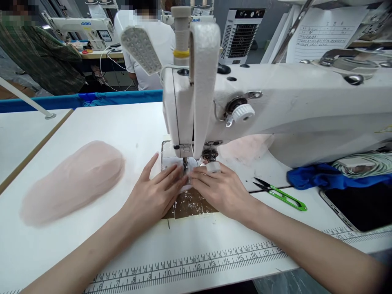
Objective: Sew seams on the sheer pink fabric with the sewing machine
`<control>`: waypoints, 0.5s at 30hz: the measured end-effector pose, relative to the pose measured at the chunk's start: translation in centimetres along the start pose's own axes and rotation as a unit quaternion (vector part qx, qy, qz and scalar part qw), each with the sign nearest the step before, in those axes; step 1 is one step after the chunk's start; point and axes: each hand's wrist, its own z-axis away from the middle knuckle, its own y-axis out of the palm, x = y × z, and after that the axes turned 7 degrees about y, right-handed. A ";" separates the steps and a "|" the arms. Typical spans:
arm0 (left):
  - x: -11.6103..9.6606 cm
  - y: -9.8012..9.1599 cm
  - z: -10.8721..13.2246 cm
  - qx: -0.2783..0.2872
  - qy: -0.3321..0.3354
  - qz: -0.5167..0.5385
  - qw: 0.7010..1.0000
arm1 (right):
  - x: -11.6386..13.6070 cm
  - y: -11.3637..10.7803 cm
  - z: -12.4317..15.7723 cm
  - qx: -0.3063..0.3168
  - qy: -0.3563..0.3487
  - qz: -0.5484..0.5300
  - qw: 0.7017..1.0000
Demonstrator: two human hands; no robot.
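Note:
At the needle of a white sewing machine (196, 94), both my hands lie on the machine bed. My left hand (156, 190), palm down with fingers stretched and thumb apart, has its fingertips left of the presser foot (185, 164). From the other side, my right hand (222, 188) lies flat, its fingertips nearly meeting the left ones. A small edge of whitish sheer fabric (185, 188) shows between the fingertips; the rest of it is hidden. Below it is a brown, tape-covered patch (194, 203) of the table. Neither hand visibly grips anything.
Left on the white table lies a pale pink sheer fabric piece (75, 181); another pink piece (246, 148) lies behind the needle. Green thread snips (286, 198), a blue cloth (309, 176) and a phone (361, 206) are at right. A printed ruler (183, 267) lines the front edge. Two people sit beyond.

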 end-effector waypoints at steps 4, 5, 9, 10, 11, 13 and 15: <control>-1.0 -0.4 0.3 -0.024 0.013 0.012 1.000 | 0.0 -0.1 0.2 -0.018 -0.008 -0.019 1.000; -1.0 -0.5 0.3 -0.025 0.011 0.015 1.000 | 0.0 -0.1 0.3 -0.019 -0.007 -0.020 1.000; -0.9 -0.7 0.3 -0.020 0.013 0.019 1.000 | 0.0 -0.1 0.3 -0.020 -0.004 -0.023 1.000; -0.9 -0.7 0.2 -0.019 0.013 0.018 1.000 | 0.0 -0.1 0.3 -0.019 -0.003 -0.023 1.000; -0.8 -0.7 0.2 -0.019 0.011 0.017 1.000 | 0.0 -0.1 0.3 -0.019 -0.004 -0.023 1.000; -0.8 -0.6 0.1 -0.022 0.007 0.017 1.000 | 0.0 0.0 0.3 -0.020 -0.004 -0.022 1.000; -0.8 -0.5 0.1 -0.027 0.006 0.018 0.999 | 0.0 0.1 0.2 -0.024 -0.005 -0.020 1.000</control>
